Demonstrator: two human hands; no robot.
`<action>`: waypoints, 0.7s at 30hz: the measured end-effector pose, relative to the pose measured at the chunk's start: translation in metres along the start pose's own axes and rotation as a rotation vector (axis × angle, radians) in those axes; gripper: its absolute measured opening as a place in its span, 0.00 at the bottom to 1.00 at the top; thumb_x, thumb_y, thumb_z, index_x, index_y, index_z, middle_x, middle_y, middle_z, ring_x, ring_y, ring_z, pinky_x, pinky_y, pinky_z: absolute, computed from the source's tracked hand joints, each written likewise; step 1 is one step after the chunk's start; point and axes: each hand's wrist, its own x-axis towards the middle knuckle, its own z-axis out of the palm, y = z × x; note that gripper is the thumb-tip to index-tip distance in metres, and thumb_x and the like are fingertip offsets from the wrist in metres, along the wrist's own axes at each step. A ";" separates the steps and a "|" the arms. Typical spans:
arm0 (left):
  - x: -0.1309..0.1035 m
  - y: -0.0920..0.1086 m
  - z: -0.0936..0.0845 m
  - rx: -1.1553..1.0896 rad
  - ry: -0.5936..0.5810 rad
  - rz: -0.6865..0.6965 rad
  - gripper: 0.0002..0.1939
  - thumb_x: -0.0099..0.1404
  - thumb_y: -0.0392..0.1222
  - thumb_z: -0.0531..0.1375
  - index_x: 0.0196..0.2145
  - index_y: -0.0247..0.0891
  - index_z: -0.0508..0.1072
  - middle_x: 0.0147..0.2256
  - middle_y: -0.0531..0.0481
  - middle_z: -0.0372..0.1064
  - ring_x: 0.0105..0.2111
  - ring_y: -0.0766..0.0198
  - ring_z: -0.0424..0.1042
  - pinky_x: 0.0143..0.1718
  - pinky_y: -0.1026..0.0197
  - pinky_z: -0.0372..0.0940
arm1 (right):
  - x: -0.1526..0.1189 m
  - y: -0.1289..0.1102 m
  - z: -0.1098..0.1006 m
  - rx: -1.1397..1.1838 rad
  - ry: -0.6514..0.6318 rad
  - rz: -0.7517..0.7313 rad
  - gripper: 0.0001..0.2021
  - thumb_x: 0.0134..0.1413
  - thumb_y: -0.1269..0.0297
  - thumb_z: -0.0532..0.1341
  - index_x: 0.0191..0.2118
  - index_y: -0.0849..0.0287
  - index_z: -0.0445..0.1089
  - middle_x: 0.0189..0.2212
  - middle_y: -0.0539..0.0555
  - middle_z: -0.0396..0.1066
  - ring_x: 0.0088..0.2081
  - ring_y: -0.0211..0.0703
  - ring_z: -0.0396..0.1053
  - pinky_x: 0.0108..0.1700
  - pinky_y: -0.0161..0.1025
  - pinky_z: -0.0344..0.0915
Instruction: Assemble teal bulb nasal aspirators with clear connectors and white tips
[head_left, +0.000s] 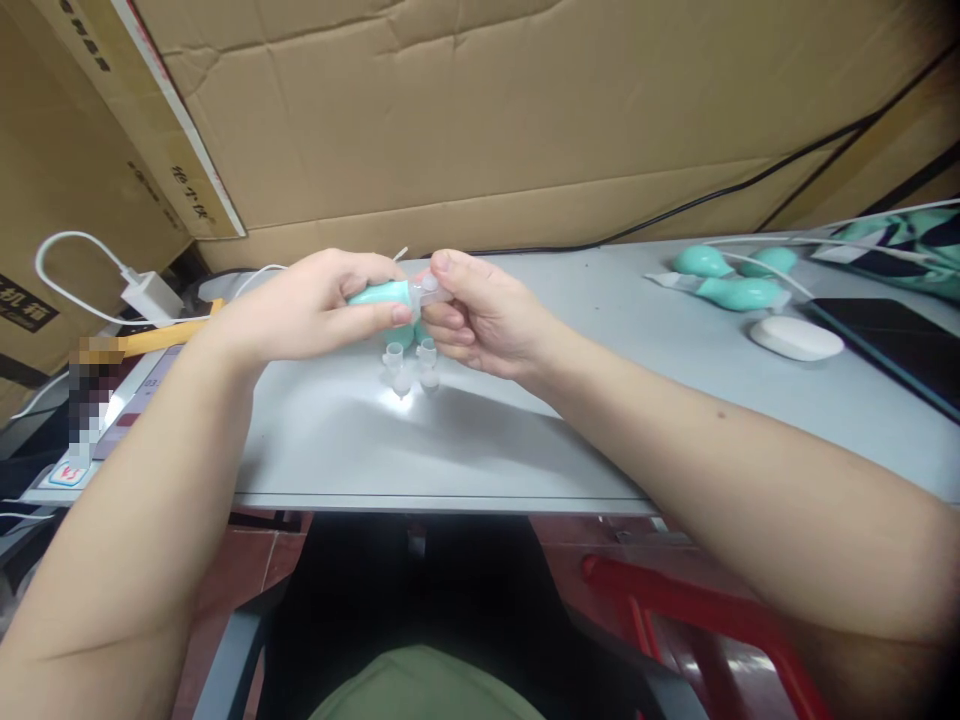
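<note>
Head view, left hand (319,300) gripping teal bulb (381,294), right hand (491,312) pinching clear fitting (426,286), 2 fittings (429,368) on desk (330,445)

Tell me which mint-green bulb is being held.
The smooth mint-green bulb in the left hand, with a translucent plastic fitting at its end; the others rest on the grey tabletop.

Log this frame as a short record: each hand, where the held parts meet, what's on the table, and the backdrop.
Left hand: holds a teal bulb
Right hand: pinches a translucent fitting
Contact: fitting at the bulb's end; how firmly seated, cannot tell
Near hands: two loose translucent fittings on the gray table
Table right: three teal bulbs, white rounded object, dark flat device
Backdrop: brown cardboard
</note>
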 end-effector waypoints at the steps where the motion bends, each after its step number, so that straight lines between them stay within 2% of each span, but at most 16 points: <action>1: -0.003 -0.002 -0.002 -0.029 0.005 -0.016 0.20 0.78 0.62 0.64 0.46 0.44 0.85 0.37 0.47 0.82 0.34 0.58 0.78 0.37 0.57 0.71 | 0.000 -0.002 -0.002 -0.006 0.006 0.000 0.31 0.54 0.43 0.83 0.33 0.51 0.62 0.20 0.37 0.58 0.18 0.29 0.46 0.19 0.33 0.41; 3: -0.009 -0.008 -0.005 -0.098 0.052 -0.032 0.21 0.78 0.64 0.64 0.46 0.44 0.86 0.37 0.45 0.83 0.35 0.57 0.79 0.38 0.56 0.73 | 0.000 -0.008 -0.007 -0.055 0.039 -0.037 0.27 0.56 0.43 0.82 0.34 0.51 0.65 0.19 0.38 0.57 0.18 0.31 0.47 0.19 0.34 0.42; 5: -0.013 -0.016 -0.005 -0.135 0.112 -0.022 0.20 0.77 0.63 0.66 0.49 0.46 0.87 0.42 0.43 0.85 0.37 0.56 0.80 0.39 0.55 0.75 | 0.001 -0.013 -0.012 -0.158 0.093 -0.091 0.25 0.59 0.40 0.79 0.34 0.50 0.68 0.18 0.40 0.58 0.18 0.34 0.49 0.19 0.36 0.43; 8: -0.015 -0.028 0.003 -0.042 0.143 0.007 0.16 0.74 0.57 0.68 0.51 0.48 0.89 0.49 0.43 0.84 0.45 0.54 0.80 0.44 0.54 0.76 | 0.001 -0.014 -0.012 -0.311 0.132 -0.113 0.28 0.57 0.33 0.79 0.33 0.50 0.69 0.17 0.40 0.57 0.17 0.34 0.48 0.20 0.37 0.44; 10: -0.013 -0.036 0.008 0.041 0.172 -0.020 0.15 0.71 0.54 0.69 0.50 0.47 0.90 0.48 0.43 0.83 0.47 0.53 0.79 0.43 0.55 0.74 | 0.000 -0.011 -0.008 -0.417 0.120 -0.114 0.29 0.54 0.34 0.82 0.33 0.50 0.69 0.17 0.40 0.58 0.18 0.34 0.50 0.20 0.37 0.46; 14: -0.009 -0.048 0.011 0.120 0.112 -0.105 0.14 0.70 0.53 0.69 0.45 0.43 0.90 0.41 0.46 0.84 0.38 0.56 0.78 0.40 0.55 0.70 | 0.002 -0.006 -0.002 -0.612 0.033 -0.115 0.25 0.56 0.41 0.83 0.34 0.51 0.73 0.21 0.44 0.70 0.20 0.35 0.60 0.21 0.37 0.54; 17: -0.006 -0.050 0.011 0.185 0.075 -0.169 0.11 0.69 0.49 0.71 0.42 0.40 0.89 0.36 0.48 0.85 0.34 0.57 0.77 0.38 0.55 0.66 | 0.010 -0.009 -0.002 -0.696 0.000 -0.141 0.20 0.59 0.45 0.82 0.35 0.52 0.77 0.19 0.44 0.69 0.20 0.37 0.62 0.21 0.38 0.57; 21: -0.002 -0.049 0.016 0.183 0.057 -0.192 0.06 0.68 0.45 0.71 0.40 0.42 0.87 0.35 0.51 0.85 0.33 0.58 0.77 0.38 0.56 0.64 | 0.024 -0.022 0.000 -0.769 0.015 -0.164 0.16 0.60 0.51 0.82 0.35 0.53 0.79 0.19 0.46 0.71 0.21 0.39 0.66 0.23 0.39 0.60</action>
